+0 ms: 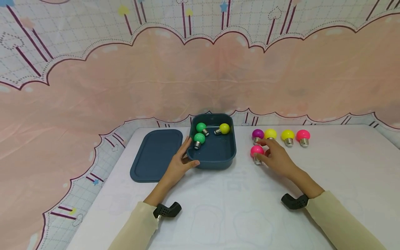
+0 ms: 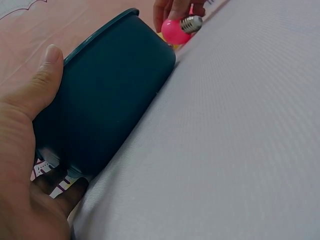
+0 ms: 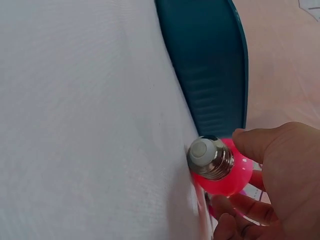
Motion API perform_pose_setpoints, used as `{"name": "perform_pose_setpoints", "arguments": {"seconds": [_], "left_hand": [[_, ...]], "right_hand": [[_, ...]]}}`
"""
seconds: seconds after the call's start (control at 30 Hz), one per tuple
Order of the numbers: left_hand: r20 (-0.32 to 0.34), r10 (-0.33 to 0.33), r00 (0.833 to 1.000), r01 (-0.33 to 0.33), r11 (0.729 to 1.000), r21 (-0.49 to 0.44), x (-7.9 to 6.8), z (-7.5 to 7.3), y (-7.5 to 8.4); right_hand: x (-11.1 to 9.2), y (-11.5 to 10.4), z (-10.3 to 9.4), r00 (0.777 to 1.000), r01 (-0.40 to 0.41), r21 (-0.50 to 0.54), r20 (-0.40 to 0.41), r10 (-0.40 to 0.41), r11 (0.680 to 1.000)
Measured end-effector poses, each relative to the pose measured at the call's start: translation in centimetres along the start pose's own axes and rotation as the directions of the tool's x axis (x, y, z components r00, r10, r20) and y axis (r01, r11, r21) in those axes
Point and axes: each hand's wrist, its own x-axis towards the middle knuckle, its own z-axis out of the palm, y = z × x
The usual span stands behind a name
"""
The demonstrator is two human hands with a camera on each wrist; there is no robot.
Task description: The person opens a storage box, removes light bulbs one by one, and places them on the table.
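A dark blue plastic box holds two green light bulbs and a yellow light bulb. My left hand grips its near left corner, thumb along the front wall and fingers round the left side. Right of the box, my right hand pinches a pink light bulb between thumb and fingers. In the right wrist view, the bulb's metal screw base faces the camera, and the thumb lies on the pink globe. Just behind, a purple light bulb stands close to the fingertips.
Two yellow light bulbs and another pink light bulb lie in a row with the purple one at the back right. The matching flat lid lies left of the box. A patterned cloth hangs behind the white table.
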Motion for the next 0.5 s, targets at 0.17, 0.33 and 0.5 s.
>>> {"name": "perform_pose_setpoints", "arguments": {"seconds": [0.17, 0.33, 0.5], "left_hand": [[0.000, -0.005, 1.000, 0.005, 1.000, 0.000, 0.0, -0.1, -0.1], [-0.011, 0.000, 1.000, 0.000, 1.000, -0.003, 0.1, -0.1, -0.8], [-0.008, 0.003, 1.000, -0.003, 1.000, 0.006, 0.1, 0.0, -0.5]], "right_hand": [[0.1, 0.0, -0.6, 1.000, 0.014, -0.018, -0.019, -0.015, 1.000], [0.3, -0.4, -1.7, 0.999, 0.007, -0.035, -0.047, -0.009, 0.999], [0.5, -1.4, -2.3, 0.998, 0.014, -0.019, -0.066, -0.015, 1.000]]}}
